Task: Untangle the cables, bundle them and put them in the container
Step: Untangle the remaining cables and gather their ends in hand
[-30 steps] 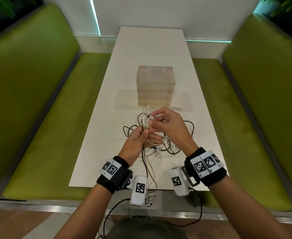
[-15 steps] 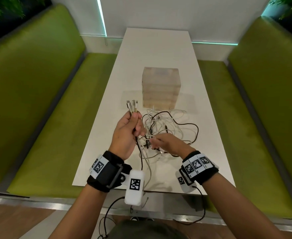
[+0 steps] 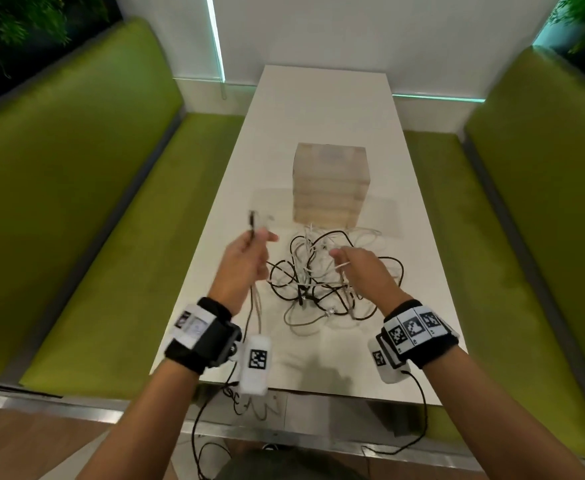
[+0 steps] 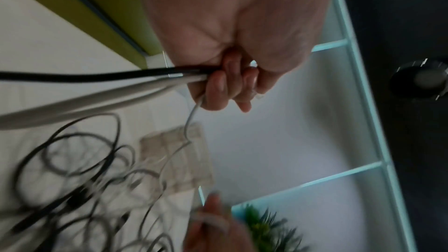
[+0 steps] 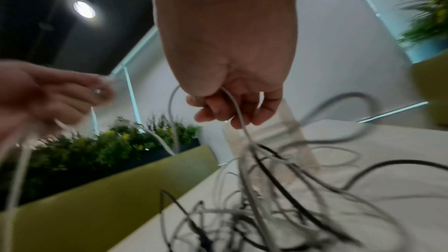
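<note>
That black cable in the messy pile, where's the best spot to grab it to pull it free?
Probably the black cable's open loop on the right edge of the tangle. It arcs clear of the white cables there, so the right hand could pinch it from the right, from above.

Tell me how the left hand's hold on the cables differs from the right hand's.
The left hand is raised beside the tangled cables, gripping several strands, black and white, with plug ends sticking up above its fist. The right hand sits over the tangle, pinching a single white cable. The left hand's strands trail back toward the table edge; the right hand's cable drops straight into the tangle. Both hands are curled round cable.
</note>
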A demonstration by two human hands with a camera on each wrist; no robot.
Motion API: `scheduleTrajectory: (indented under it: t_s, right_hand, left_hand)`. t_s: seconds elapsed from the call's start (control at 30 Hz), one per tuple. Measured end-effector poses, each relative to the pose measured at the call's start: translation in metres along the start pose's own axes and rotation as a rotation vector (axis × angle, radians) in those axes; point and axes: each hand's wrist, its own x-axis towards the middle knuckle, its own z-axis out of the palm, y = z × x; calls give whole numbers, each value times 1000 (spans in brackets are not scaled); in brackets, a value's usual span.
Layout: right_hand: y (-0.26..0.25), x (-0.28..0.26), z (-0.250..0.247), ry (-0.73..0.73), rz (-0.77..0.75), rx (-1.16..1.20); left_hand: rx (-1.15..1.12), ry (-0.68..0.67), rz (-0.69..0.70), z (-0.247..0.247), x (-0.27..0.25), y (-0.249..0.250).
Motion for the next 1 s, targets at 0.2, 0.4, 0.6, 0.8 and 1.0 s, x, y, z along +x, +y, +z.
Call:
scheduleTrajectory:
  t_s: [0.2, 0.4, 0.6, 0.8, 1.0]
  right_hand:
    - [-22, -5, 4, -36, -97, 8]
    - [-10, -3, 3, 112, -144, -228]
    - [31, 5, 19, 116, -30, -314]
    - [42, 13, 23, 119, -26, -402]
    - [22, 4, 20, 117, -113, -281]
  left_hand:
    - [347, -217, 37, 52, -3, -37]
    - [422, -222, 101, 45, -2, -28]
    - [126, -36, 174, 23, -10, 21]
    - [-100, 78, 197, 2, -16, 37]
    - [123, 84, 103, 6, -7, -2]
